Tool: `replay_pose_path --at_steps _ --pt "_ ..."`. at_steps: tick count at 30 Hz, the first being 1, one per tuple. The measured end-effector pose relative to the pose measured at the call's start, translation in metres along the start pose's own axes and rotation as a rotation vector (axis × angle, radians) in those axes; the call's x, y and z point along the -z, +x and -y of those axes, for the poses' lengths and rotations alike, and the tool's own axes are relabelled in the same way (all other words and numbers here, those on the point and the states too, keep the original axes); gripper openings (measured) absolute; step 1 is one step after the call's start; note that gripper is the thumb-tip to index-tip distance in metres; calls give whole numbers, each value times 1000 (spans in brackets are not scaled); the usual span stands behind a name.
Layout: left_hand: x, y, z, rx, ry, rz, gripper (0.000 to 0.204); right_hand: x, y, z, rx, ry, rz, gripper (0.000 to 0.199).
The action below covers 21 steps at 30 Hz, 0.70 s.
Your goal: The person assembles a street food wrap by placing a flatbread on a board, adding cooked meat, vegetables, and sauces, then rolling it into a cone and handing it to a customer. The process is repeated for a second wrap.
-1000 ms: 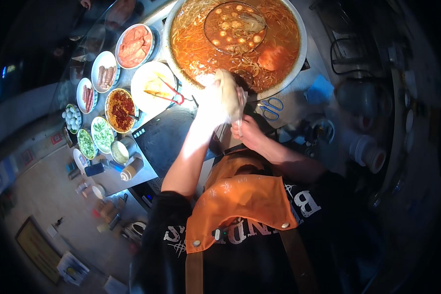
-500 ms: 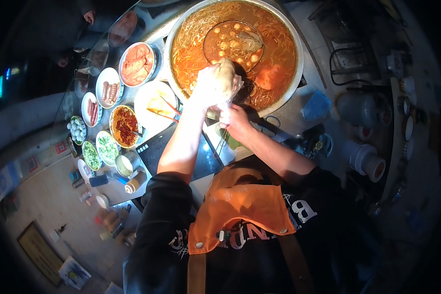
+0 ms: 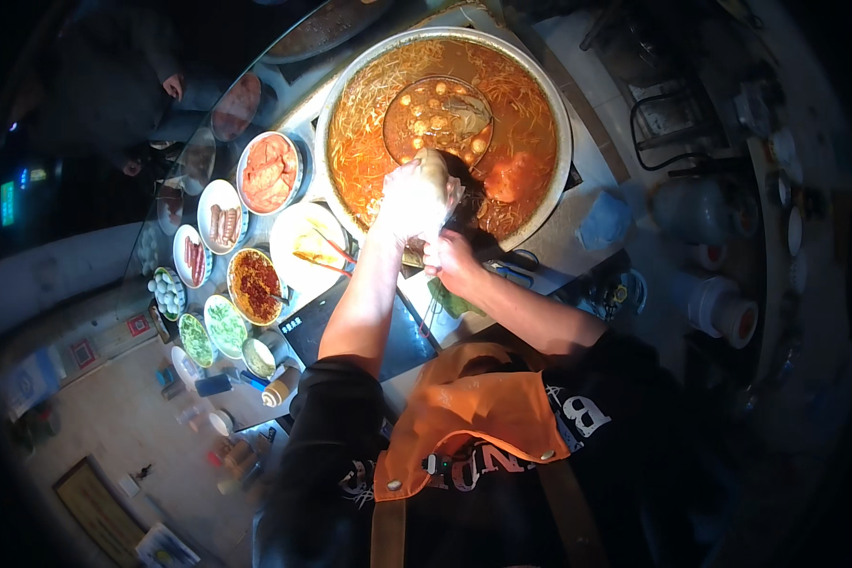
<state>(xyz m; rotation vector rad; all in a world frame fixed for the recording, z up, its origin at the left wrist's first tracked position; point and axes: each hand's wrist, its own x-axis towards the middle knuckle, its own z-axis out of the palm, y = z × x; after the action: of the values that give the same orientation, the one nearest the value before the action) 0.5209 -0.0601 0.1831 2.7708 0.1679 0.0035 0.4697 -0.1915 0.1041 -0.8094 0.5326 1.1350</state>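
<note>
Head view: my left fingers (image 3: 407, 197) clasp a pale tan rounded bundle (image 3: 433, 167) above a round silvery metal pot (image 3: 565, 142); through glare, my right fingers (image 3: 434, 254) apparently pinch its clear plastic wrap (image 3: 454, 194). It's partly wrapped, not yet set down.

Big white capital letters ran across the chest of the wearer's black shirt (image 3: 617, 473), partly hidden by the orange apron (image 3: 488, 402). Small white characters sat by the upper-left corner of the flat black panel (image 3: 320, 320). Two red square signs (image 3: 138, 326) stood out on the pale wall; their print was too small for me to read. Same for the green lit sign (image 3: 8, 204) and the framed plaque (image 3: 99, 511): illegible from here.
</note>
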Motion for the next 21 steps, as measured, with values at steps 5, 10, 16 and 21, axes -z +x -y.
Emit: replay_pose_path --at_steps 5,10,16,21 --pt "-2 -24 -12 33 -49 85 29 24 -15 -14 -87 -91 -13 13" --pt "18 -78 -19 -93 -143 -96 28 41 -45 -26 -87 -136 29 14" --pt "84 -131 -32 60 -638 -60 29 -12 -48 35 -14 14 340 29" --pt "135 -230 -55 238 -1177 2 31 -115 -66 87 167 -317 529 19"
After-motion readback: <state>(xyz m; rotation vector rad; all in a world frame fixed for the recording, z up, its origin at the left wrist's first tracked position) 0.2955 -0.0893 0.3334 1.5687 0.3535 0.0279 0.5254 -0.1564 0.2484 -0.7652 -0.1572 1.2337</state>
